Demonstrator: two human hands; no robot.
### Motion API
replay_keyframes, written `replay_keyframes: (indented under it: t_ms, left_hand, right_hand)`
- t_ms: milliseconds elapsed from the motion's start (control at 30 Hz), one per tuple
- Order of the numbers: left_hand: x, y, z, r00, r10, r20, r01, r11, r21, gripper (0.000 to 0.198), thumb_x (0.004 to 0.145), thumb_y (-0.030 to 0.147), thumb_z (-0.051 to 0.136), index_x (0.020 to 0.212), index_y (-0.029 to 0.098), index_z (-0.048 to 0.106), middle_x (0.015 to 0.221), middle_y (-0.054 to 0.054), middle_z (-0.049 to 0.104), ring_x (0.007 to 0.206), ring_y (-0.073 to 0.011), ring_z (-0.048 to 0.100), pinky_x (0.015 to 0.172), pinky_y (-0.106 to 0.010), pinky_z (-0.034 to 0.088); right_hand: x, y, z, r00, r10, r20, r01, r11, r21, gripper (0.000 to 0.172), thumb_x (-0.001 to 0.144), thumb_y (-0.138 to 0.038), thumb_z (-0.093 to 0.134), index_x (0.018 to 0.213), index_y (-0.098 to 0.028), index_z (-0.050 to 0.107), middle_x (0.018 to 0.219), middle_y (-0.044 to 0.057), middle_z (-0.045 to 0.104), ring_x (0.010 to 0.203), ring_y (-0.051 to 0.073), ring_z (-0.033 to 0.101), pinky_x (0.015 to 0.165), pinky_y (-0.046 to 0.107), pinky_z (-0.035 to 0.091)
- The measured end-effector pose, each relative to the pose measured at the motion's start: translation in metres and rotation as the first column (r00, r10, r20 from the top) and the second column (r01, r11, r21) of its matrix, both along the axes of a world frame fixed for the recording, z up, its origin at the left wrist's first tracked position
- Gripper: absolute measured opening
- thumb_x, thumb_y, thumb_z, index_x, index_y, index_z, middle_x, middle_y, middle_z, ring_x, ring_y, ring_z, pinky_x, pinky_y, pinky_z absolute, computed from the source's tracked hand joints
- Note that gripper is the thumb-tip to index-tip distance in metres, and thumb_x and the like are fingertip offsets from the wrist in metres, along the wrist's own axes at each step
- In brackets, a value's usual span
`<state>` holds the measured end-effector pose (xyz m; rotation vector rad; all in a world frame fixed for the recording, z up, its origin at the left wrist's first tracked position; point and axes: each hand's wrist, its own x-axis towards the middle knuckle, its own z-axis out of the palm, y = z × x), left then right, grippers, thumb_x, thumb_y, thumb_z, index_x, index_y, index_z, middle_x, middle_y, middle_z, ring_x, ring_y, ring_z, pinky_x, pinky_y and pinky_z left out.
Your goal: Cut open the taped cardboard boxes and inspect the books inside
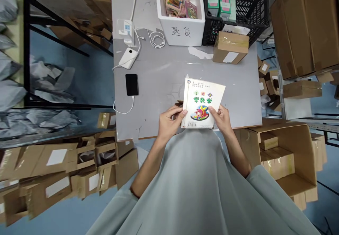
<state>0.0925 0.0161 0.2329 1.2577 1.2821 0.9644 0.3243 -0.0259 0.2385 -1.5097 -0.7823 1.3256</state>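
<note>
A thin white children's book (pixel 202 102) is held over the table's front edge, tilted slightly. Its facing cover shows coloured number tiles 1, 2, 3, green Chinese characters, a cartoon figure in an oval and a barcode at the bottom. My left hand (pixel 171 120) grips its lower left edge, thumb on the cover and fingers behind. On the lower right, my right hand (pixel 221 118) pinches the other edge, its thumb reaching near the cartoon. What lies behind the book is hidden.
On the grey table (pixel 156 76) lie a black phone (pixel 131 84) on a cable and a white power bank (pixel 128 58) near a power strip (pixel 128 32). At the back stand a white bin (pixel 182 30), a black crate (pixel 249 7) and a taped carton (pixel 231 48). Cardboard boxes (pixel 278 157) flank the table.
</note>
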Motion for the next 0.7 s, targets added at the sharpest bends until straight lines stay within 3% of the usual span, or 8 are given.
replay_keyframes:
  t_ms: [167,300,367,467,533,700]
  left_hand:
    - [0.003,-0.005,0.000,0.999,0.031,0.031,-0.030,0.999,-0.023,0.046,0.091,0.069,0.087,0.089,0.024,0.090,0.079,-0.005,0.072,0.070,-0.0167,0.056,0.062,-0.032,0.045]
    - [0.010,-0.004,0.003,0.988,0.137,-0.073,-0.131,0.989,0.071,0.041,0.094,0.066,0.086,0.091,0.025,0.090,0.079,-0.003,0.071,0.070,-0.0170,0.058,0.067,-0.033,0.051]
    - [0.013,-0.005,0.005,0.977,0.184,-0.112,-0.169,0.977,0.133,0.037,0.097,0.062,0.084,0.093,0.025,0.090,0.080,-0.003,0.071,0.072,-0.0173,0.059,0.069,-0.033,0.053]
    - [0.020,-0.012,0.006,0.970,0.196,-0.144,-0.168,0.969,0.183,0.033,0.101,0.059,0.082,0.099,0.027,0.091,0.085,-0.004,0.073,0.075,-0.0184,0.064,0.073,-0.034,0.056]
    - [0.027,-0.019,0.004,0.974,0.162,-0.156,-0.128,0.970,0.209,0.030,0.101,0.057,0.082,0.104,0.028,0.092,0.089,-0.004,0.075,0.079,-0.0198,0.068,0.075,-0.035,0.058]
    - [0.037,-0.030,-0.001,0.981,0.003,-0.193,0.049,0.963,0.264,0.020,0.097,0.045,0.084,0.106,0.028,0.090,0.096,-0.006,0.077,0.088,-0.0224,0.073,0.085,-0.038,0.063]
  right_hand:
    - [-0.002,0.007,-0.010,1.000,-0.018,0.006,0.018,1.000,0.010,0.062,0.092,-0.076,0.084,0.123,-0.023,0.079,0.131,0.014,0.086,0.122,0.033,0.082,0.104,0.048,0.070]
    - [-0.014,0.008,-0.011,0.951,-0.188,0.244,0.164,0.979,0.119,0.068,0.094,-0.070,0.085,0.144,-0.027,0.071,0.160,0.016,0.070,0.153,0.033,0.064,0.122,0.050,0.061]
    - [-0.028,0.002,-0.005,0.925,-0.199,0.324,0.148,0.973,0.176,0.065,0.098,-0.067,0.081,0.150,-0.029,0.068,0.171,0.016,0.060,0.161,0.032,0.056,0.127,0.050,0.057]
    - [-0.054,-0.009,0.004,0.973,-0.016,0.232,-0.018,0.990,0.142,0.067,0.102,-0.068,0.077,0.155,-0.030,0.066,0.172,0.015,0.059,0.156,0.031,0.061,0.123,0.047,0.061]
    - [-0.068,-0.014,0.006,0.991,0.044,0.130,-0.059,0.991,0.118,0.071,0.098,-0.071,0.080,0.154,-0.029,0.066,0.165,0.014,0.066,0.152,0.031,0.066,0.122,0.046,0.062]
    - [-0.071,-0.006,0.000,0.998,-0.041,-0.056,0.044,0.998,0.052,0.067,0.094,-0.077,0.082,0.135,-0.025,0.074,0.136,0.012,0.083,0.127,0.031,0.080,0.114,0.046,0.067]
